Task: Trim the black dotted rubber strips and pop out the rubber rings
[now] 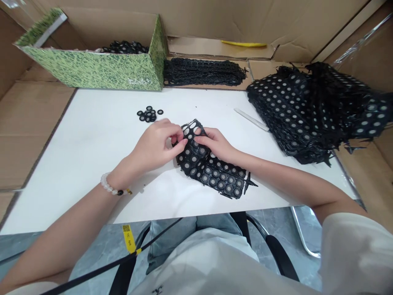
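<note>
Left hand: held out over the table with the wrist low and the forearm reaching in from the lower left, a white beaded bracelet around the wrist.
Left fingers: curled and gripping the upper end of the sheet, pinching it from the near side.
Right hand: angled in from the right, with the forearm lying low across the table's near edge.
Right fingers: bent over the same upper end, gripping it just beside the left fingertips.
Held item: a flexible black rubber sheet of round moulded rings with grey centres, its upper end buckled between both hands, its lower end lying flat on the table.
Work surface: a white tabletop under the hands and sheet.
Near the left hand: a small cluster of loose black rubber rings, further up the table.
Right of the hands: a large heap of matching black perforated sheets, with a pale plastic strip lying just beside it.
Far edge: a green patterned cardboard box holding black rings, next to a long pile of black ring strips.
Beyond those: a yellow strip on the brown cardboard lining.
</note>
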A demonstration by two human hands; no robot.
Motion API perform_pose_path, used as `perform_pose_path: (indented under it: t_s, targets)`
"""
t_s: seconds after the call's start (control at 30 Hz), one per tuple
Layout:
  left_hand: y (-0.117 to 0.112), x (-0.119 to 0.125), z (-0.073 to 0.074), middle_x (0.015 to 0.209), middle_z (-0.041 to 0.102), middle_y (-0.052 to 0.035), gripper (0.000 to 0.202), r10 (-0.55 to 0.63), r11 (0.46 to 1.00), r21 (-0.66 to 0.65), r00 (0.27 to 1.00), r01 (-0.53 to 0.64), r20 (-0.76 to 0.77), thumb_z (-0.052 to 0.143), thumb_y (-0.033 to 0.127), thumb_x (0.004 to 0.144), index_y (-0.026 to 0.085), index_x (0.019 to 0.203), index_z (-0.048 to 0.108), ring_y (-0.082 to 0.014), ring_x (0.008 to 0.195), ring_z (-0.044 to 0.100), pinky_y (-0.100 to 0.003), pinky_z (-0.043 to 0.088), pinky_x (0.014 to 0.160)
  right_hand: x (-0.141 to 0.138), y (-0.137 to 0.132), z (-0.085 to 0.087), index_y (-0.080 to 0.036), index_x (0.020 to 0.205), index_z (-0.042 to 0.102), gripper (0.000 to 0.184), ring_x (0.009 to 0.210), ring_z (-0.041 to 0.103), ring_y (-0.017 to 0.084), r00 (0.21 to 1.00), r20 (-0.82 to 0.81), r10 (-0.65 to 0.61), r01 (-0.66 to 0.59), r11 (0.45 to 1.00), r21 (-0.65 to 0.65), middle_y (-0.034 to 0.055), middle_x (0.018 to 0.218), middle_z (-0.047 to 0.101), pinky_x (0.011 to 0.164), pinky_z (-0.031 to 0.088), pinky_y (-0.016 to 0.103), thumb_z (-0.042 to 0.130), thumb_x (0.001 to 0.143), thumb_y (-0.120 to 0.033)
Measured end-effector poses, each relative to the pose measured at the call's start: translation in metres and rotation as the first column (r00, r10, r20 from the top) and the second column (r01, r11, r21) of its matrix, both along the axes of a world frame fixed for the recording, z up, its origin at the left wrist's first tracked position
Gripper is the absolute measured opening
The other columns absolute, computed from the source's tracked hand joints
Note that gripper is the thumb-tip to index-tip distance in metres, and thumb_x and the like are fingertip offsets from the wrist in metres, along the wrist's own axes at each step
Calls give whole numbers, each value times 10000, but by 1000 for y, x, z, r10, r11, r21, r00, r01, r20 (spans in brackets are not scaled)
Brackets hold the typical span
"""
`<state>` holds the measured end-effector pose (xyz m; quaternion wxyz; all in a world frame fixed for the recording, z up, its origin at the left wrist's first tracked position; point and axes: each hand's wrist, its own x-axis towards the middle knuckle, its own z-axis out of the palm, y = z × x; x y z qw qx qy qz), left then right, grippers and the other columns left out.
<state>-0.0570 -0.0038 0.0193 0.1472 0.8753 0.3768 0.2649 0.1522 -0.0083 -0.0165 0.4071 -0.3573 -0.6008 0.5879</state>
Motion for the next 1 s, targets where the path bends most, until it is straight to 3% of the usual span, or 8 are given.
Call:
perform_pose_path:
  t_s: [0.1, 0.3, 0.53, 0.77, 1.0]
  targets:
    - [-1, 1, 3, 696, 576, -36, 209, -75, 995, -76, 994, 69, -81, 509, 280, 911, 176, 741, 573, -191, 690, 545, -325, 418, 656, 1, 1, 1, -196, 767, 557, 182, 756, 498, 147, 998, 5, 55, -55, 998, -12, -33, 732, 536, 818, 426, 298, 623, 808, -361]
    - [-2, 3, 2, 655, 540, -43, 305, -278, 960, -88, 941, 266, -195, 413, 260, 956, 183, 683, 524, -188, 664, 524, -317, 397, 635, 5, 5, 1, -187, 793, 594, 201, 810, 540, 169, 969, 34, 246, -245, 969, -39, -17, 763, 574, 890, 437, 322, 612, 846, -380]
    - [-3, 5, -3, 657, 614, -48, 210, -118, 991, 47, 976, 128, -181, 509, 314, 866, 190, 708, 570, -205, 663, 547, -330, 405, 626, 8, 11, -1, -185, 819, 609, 200, 849, 579, 175, 939, 16, 343, -341, 938, -69, -8, 816, 635, 932, 457, 337, 631, 859, -379]
    - [-6, 9, -3, 574, 549, -24, 217, -178, 977, 78, 964, 197, -195, 493, 243, 838, 213, 624, 482, -178, 590, 493, -317, 396, 579, 6, 8, -3, -181, 839, 625, 262, 897, 600, 189, 936, 47, 349, -347, 937, -45, 2, 846, 654, 953, 458, 352, 663, 878, -438]
    - [-9, 8, 0, 533, 499, -18, 219, -145, 978, 123, 972, 169, -186, 502, 205, 788, 217, 578, 442, -167, 552, 450, -315, 346, 527, 6, 5, -1, -181, 940, 638, 265, 917, 626, 197, 915, 109, 387, -394, 917, 52, 21, 932, 695, 918, 481, 353, 685, 883, -436]
